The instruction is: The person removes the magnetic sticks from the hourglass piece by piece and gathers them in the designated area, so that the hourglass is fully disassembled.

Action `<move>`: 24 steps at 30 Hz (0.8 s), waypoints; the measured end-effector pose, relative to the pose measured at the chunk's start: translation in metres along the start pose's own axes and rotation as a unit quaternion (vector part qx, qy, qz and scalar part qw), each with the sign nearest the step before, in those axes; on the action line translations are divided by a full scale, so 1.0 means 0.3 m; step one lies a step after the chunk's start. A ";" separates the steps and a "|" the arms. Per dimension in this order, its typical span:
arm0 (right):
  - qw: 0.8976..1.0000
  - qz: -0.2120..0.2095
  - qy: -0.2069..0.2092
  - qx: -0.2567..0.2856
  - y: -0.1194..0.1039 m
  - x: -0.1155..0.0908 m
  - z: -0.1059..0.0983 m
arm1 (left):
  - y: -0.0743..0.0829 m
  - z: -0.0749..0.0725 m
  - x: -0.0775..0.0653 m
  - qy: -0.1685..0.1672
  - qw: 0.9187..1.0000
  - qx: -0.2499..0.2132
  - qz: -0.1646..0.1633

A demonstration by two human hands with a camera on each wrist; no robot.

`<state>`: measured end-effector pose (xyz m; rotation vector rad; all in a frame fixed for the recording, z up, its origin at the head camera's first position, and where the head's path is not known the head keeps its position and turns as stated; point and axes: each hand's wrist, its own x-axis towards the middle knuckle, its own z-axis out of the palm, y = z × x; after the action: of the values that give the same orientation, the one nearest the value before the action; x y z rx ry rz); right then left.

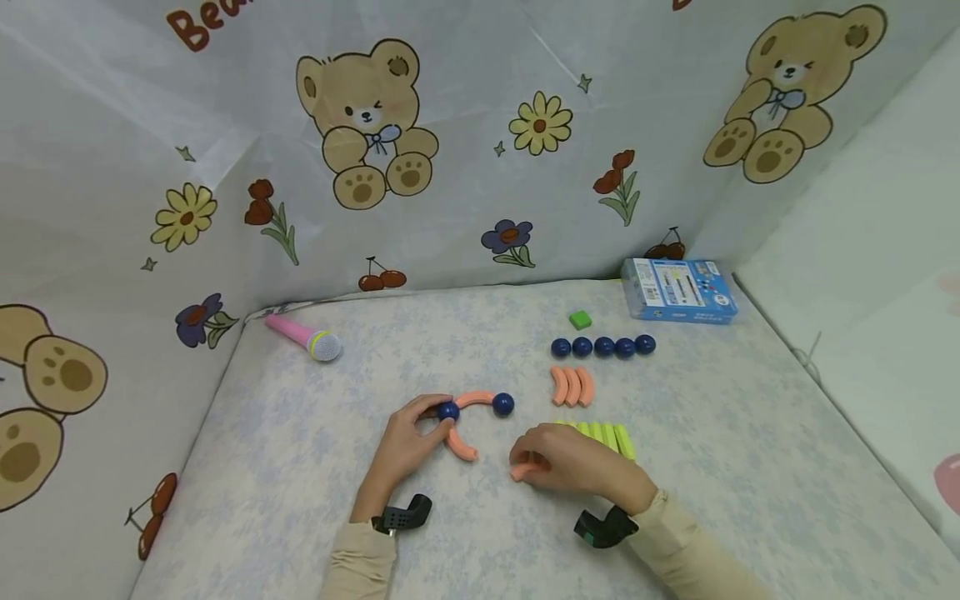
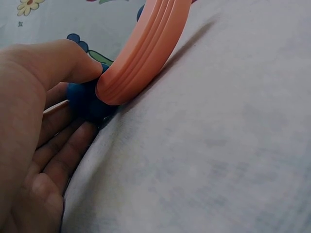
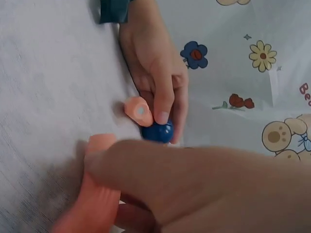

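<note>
On the patterned cloth, my left hand point(image 1: 403, 443) pinches a dark blue ball point(image 1: 448, 411) between thumb and fingers. One orange curved rod point(image 1: 476, 398) runs from this ball to a second blue ball point(image 1: 503, 404). Another orange curved rod point(image 1: 461, 447) extends from the held ball toward me; in the right wrist view its free end point(image 3: 138, 110) shows a pale round centre. To the right, my right hand point(image 1: 564, 460) grips a loose orange curved rod point(image 3: 101, 187) between thumb and fingers, low over the cloth. The fingers partly cover that rod in the head view.
Beyond my right hand lie several yellow-green sticks point(image 1: 609, 435), three orange curved rods point(image 1: 572, 387), a row of several blue balls point(image 1: 604, 347) and a small green block point(image 1: 581, 319). A blue box point(image 1: 678, 290) sits back right, a pink toy microphone point(image 1: 300, 335) back left.
</note>
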<state>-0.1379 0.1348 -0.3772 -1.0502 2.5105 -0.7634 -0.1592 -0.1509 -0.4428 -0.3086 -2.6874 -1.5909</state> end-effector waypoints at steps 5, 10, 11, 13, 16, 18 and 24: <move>0.999 -0.013 0.011 0.044 0.002 -0.010 0.004 | -0.005 0.001 -0.002 0.005 1.000 -0.003 0.004; 0.995 0.000 0.077 0.067 0.071 -0.037 -0.060 | -0.008 0.000 -0.002 0.004 1.000 -0.010 0.012; 0.993 0.008 0.097 0.067 0.093 -0.043 -0.079 | -0.010 0.001 -0.002 0.004 1.000 -0.010 0.012; 0.988 0.034 0.139 0.064 0.140 -0.056 -0.116 | -0.012 0.001 -0.002 0.003 1.000 -0.008 0.015; 0.975 0.077 0.200 0.049 0.214 -0.077 -0.164 | -0.014 0.001 -0.003 0.005 1.000 -0.003 0.023; 0.966 0.112 0.230 0.043 0.260 -0.092 -0.189 | -0.013 0.001 -0.005 0.006 1.000 -0.003 0.025; 0.941 0.216 0.260 0.030 0.367 -0.118 -0.213 | -0.006 -0.003 -0.008 0.005 1.000 -0.005 0.017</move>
<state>-0.2056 0.2478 -0.3869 -0.2588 2.9676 -1.0723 -0.1571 -0.1528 -0.4442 -0.3444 -2.6538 -1.5921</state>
